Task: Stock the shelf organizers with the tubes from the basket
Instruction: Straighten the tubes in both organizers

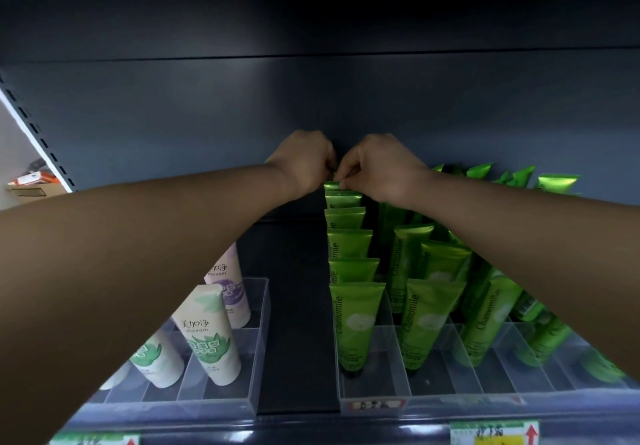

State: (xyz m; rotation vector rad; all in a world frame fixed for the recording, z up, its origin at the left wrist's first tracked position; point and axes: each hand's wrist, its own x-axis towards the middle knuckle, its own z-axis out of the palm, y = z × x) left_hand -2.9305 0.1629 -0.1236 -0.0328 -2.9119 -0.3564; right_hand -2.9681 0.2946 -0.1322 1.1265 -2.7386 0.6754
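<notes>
Fingers [343,175] curled, left hand [303,162] and right hand [379,167] pinching rearmost green tube [331,186]

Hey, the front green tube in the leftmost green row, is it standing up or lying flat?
Standing up: the front green tube rests cap down in the clear organizer, crimped end on top.

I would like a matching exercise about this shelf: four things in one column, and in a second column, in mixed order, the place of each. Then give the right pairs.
Things
1. rearmost green tube of the leftmost green row
2. purple-label tube
3. front Chamomile tube of that row
4. yellow price tag

Places
A. in the left organizer
B. on the shelf edge
C. pinched by the fingers of the left hand and right hand
D. at the front of the right organizer

Pairs: 1-C, 2-A, 3-D, 4-B
</notes>
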